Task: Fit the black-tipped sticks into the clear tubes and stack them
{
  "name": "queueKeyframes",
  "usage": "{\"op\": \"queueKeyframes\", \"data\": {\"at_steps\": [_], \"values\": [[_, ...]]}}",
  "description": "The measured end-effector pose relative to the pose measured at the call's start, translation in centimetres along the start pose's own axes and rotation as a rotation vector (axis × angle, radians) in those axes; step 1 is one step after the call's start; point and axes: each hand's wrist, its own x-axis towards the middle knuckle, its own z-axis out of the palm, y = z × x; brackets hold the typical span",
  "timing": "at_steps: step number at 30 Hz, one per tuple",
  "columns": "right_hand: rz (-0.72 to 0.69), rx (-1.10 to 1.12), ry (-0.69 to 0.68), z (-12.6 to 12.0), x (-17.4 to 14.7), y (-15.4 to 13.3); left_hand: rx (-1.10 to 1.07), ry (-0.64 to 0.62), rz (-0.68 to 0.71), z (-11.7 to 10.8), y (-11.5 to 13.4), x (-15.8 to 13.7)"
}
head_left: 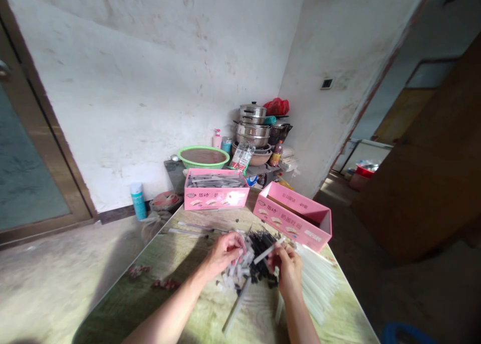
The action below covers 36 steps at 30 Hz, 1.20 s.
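Note:
My right hand [288, 265] is closed on a pale, translucent strip [265, 253] that slants down to the left. My left hand [227, 247] has its fingers pinched over a heap of short whitish pieces [237, 276]; whatever they grip is too small to make out. Between the hands lies a bundle of thin black sticks [260, 241]. Right of my right hand is a fanned stack of long translucent strips [317, 284]. A single greyish strip [236, 306] lies on the table in front of the heap.
A pink box [216, 199] full of grey strips stands at the table's back. Beside it, another pink box [293, 221] sits at an angle. Behind are a green-rimmed basin [203, 164] and stacked steel pots [252, 131]. The table [180, 256] has a wood-grain top.

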Motion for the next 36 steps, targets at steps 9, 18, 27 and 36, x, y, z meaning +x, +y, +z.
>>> {"op": "queueKeyframes", "data": {"at_steps": [9,18,27,36], "values": [[-0.078,0.279,0.221,-2.2,1.5,-0.6,0.085,-0.103,-0.151,0.0,0.9,-0.6],[-0.074,0.279,0.200,-2.0,1.4,-0.7,0.070,-0.140,-0.167,0.2,1.4,-0.8],[-0.001,0.212,0.102,-1.3,1.0,-0.4,0.034,-0.088,-0.144,0.1,1.0,-0.8],[0.080,0.144,-0.073,0.1,-0.1,0.6,-0.064,0.045,0.009,0.7,-1.0,0.0]]}}
